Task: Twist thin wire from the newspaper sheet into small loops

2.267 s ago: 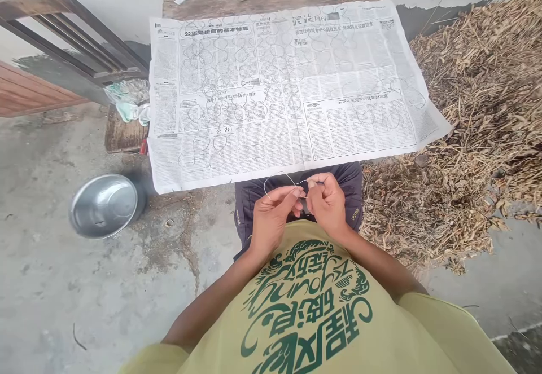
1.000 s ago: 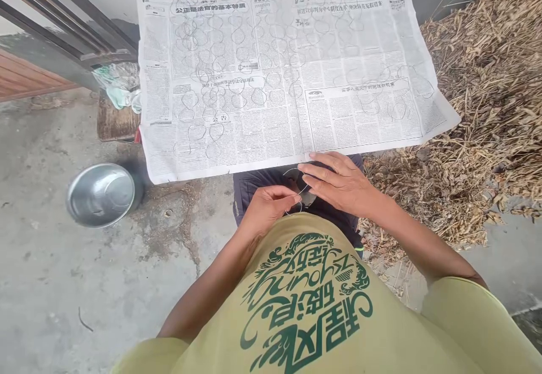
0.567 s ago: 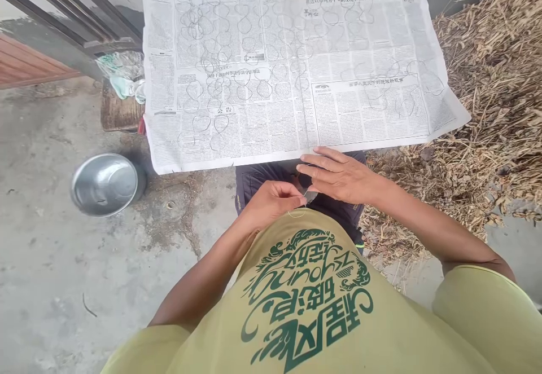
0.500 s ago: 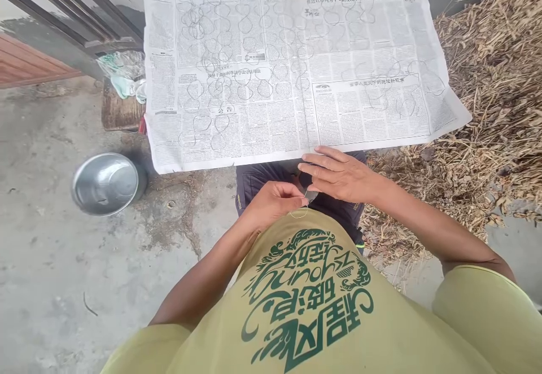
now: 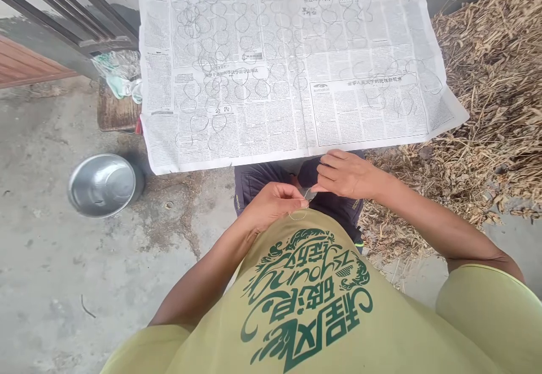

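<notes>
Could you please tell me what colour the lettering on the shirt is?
Dark green: the lettering stands on a yellow-green shirt, seen in the head view.

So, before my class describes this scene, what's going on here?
The person's left hand pinches a thin looped strand. The right hand is close beside it, loosely curled; whether it touches the strand is unclear. In front, a newspaper lies spread out, with thin curved outlines across it. A metal basin stands to the left.
</notes>
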Available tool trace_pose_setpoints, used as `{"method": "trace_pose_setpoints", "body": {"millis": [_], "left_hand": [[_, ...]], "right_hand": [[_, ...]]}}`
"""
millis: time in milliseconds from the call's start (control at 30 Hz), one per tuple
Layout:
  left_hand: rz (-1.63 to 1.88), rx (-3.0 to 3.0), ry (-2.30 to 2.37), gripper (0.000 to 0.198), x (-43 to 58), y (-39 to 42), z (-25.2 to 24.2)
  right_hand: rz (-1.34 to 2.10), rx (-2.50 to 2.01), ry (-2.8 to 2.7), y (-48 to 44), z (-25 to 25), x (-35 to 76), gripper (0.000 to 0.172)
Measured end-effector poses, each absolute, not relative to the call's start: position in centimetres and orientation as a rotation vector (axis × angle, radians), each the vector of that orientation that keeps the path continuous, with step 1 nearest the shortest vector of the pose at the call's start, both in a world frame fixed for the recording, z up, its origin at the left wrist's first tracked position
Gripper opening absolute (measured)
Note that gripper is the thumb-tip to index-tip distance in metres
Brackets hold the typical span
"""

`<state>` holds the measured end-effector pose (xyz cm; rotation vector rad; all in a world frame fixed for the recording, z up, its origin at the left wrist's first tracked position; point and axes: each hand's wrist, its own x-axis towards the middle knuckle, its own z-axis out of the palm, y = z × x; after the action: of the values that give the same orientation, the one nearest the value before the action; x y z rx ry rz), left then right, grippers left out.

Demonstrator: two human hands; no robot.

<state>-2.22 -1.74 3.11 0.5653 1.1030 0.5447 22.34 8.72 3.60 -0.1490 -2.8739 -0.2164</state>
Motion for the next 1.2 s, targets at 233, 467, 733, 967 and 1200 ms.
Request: {"method": "trace_pose_setpoints", "body": {"millis": [233, 467, 733, 967, 1200], "left_hand": [[0.502, 0.626, 1.084, 0.032, -1.8, -1.9, 2.9], [0.571, 0.568, 1.14, 0.039, -1.6, -2.2, 2.7], [0.58, 0.569, 1.154, 0.038, -2.2, -2.4, 2.6], [0.635, 0.547, 1.135, 0.041, -2.0, -2.6, 2.5], [0.64, 0.538, 1.147, 0.041, -3.1, -2.4, 2.4]], "right_hand": [[-0.18, -0.175, -2.753, 8.4, 2.9, 22.2, 0.054], [-0.084, -0.469, -2.857, 7.3, 1.7, 21.5, 0.06], [-0.012, -0.456, -2.87, 7.4, 3.8, 22.0, 0.046], [0.014, -0.611, -2.83, 6.9, 2.7, 21.4, 0.051], [-0.126, -0.559, -2.824, 7.7, 4.5, 21.9, 0.042]]}}
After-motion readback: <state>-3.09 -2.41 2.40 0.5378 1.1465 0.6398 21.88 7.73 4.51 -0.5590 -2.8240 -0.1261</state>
